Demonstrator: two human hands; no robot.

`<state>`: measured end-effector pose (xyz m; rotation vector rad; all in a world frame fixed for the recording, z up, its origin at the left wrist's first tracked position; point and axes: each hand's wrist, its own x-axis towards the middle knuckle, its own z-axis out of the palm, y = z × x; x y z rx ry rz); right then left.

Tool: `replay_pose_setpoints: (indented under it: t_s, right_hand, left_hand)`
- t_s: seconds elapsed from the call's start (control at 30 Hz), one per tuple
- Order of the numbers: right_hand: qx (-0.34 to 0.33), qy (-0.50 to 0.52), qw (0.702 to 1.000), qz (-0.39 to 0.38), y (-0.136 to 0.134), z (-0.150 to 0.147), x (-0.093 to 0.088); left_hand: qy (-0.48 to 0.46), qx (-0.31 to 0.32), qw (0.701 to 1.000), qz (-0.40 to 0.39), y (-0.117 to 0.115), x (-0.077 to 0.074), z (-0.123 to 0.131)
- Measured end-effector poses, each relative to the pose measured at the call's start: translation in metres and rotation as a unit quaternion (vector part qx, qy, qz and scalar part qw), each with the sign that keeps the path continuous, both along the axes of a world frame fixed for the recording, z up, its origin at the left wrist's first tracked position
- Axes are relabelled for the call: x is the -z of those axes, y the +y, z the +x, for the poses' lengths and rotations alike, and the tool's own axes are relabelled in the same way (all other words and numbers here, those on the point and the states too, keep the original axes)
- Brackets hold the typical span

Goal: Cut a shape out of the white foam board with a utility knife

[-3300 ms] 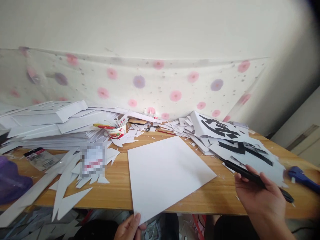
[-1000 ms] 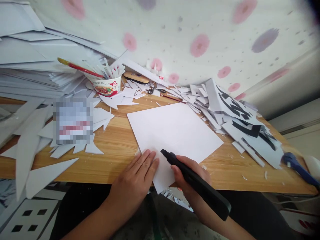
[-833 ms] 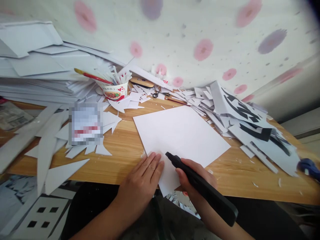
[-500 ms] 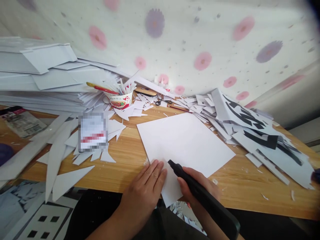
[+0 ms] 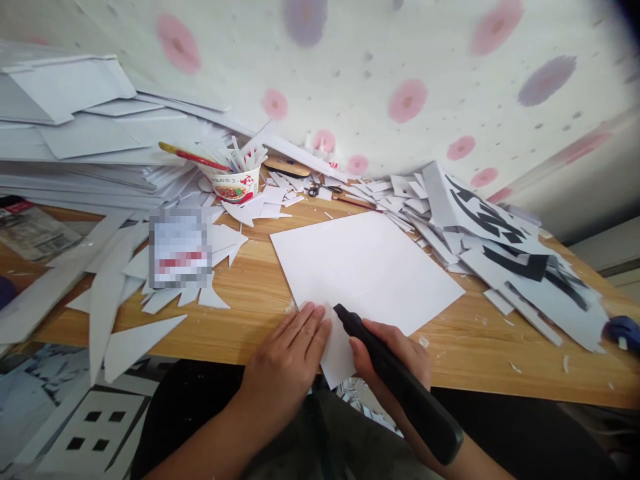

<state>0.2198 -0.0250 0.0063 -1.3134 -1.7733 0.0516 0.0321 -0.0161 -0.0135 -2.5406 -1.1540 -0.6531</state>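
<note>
A blank white sheet lies at an angle on the wooden table, its near corner past the front edge. My left hand lies flat and open on that near corner, fingers stretched out. My right hand is closed round a long black tool like a marker or cutter. The tool's tip touches the sheet just right of my left fingertips.
White sheets are stacked at the back left. A paper cup with pens, scissors and paper scraps lie behind. Pointed offcuts lie at left, sheets with black strokes at right, a blue tool at the far right edge.
Over three seconds, my left hand went from gripping the sheet's near corner to lying flat on it, and my right hand brought the black tool from the right to the sheet. In the last second both hands stay put.
</note>
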Motion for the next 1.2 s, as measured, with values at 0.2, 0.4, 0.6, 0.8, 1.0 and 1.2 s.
replay_pose_setpoints:
  t_s: [0.2,0.4,0.6,0.8,1.0,1.2]
  right_hand:
    - [0.005,-0.01,1.0,0.018,-0.003,-0.001,-0.002]
    - [-0.007,-0.018,1.0,0.02,-0.003,0.001,-0.002]
    - [-0.012,-0.027,0.999,0.019,-0.006,0.001,-0.001]
    - [-0.022,-0.032,0.999,0.013,-0.008,0.005,-0.001]
    - [-0.049,-0.037,0.998,0.003,-0.007,0.013,0.0]
    - [-0.079,-0.038,0.996,-0.016,-0.007,0.019,-0.002]
  left_hand:
    - [-0.003,-0.002,1.0,-0.013,0.0,0.0,0.0]
    - [-0.019,0.0,0.999,-0.041,0.0,-0.001,0.001]
    - [-0.03,0.0,0.998,-0.049,0.0,0.0,0.002]
    - [-0.031,-0.004,0.999,-0.04,0.0,-0.001,0.002]
    - [-0.034,-0.004,0.998,-0.05,0.0,0.0,0.002]
    - [-0.042,-0.004,0.999,-0.032,0.001,0.0,0.002]
